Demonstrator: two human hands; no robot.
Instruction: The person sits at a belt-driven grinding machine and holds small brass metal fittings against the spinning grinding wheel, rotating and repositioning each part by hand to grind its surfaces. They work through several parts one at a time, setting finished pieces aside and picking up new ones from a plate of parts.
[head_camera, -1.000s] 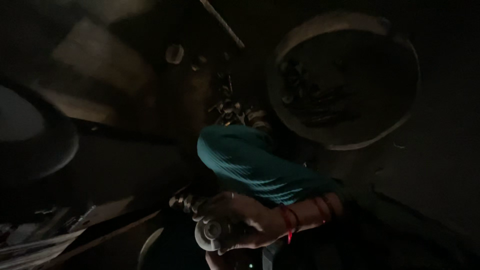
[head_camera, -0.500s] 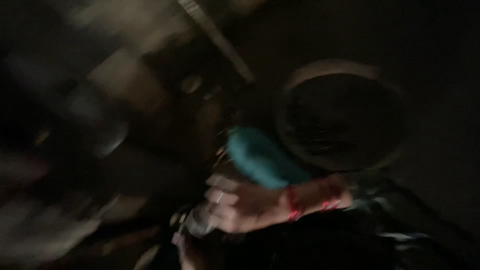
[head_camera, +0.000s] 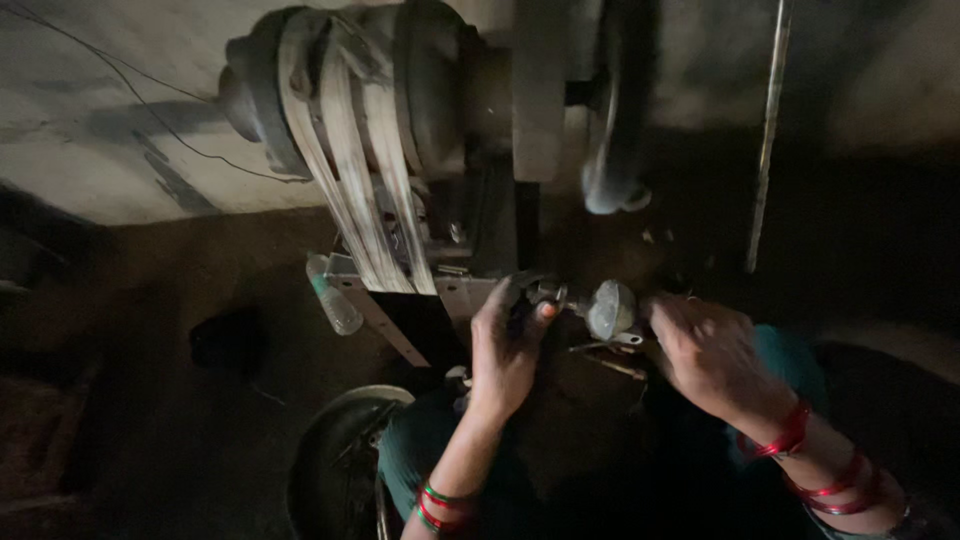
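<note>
Nearest the camera: a round dark metal pan (head_camera: 335, 460) low at frame bottom, beside a knee in teal cloth (head_camera: 410, 450). Above that, left hand (head_camera: 505, 350) raised from a wrist with red and green bangles (head_camera: 440, 500), fingers curled and closed around a small dark metal fitting (head_camera: 545, 295) at the machine's front, thumb tip pressed against it. Right hand (head_camera: 710, 355), wrist ringed with red bangles (head_camera: 790, 440), fingers bent together and bearing down just beside a rounded grey metal part (head_camera: 610, 308); contact with that part likely, exact grip not discernible in the dim light. Grey part sits between both hands, joined to the fitting by a short shaft. Further back: clear plastic bottle (head_camera: 335, 300) lying tilted near the base of a pale flat drive belt (head_camera: 360, 180). Belt runs up over a large dark pulley (head_camera: 270, 90). Thin metal rod (head_camera: 765, 140) standing upright at right. Farthest: rough pale wall (head_camera: 110, 120) with a thin wire (head_camera: 130, 95) across it.
</note>
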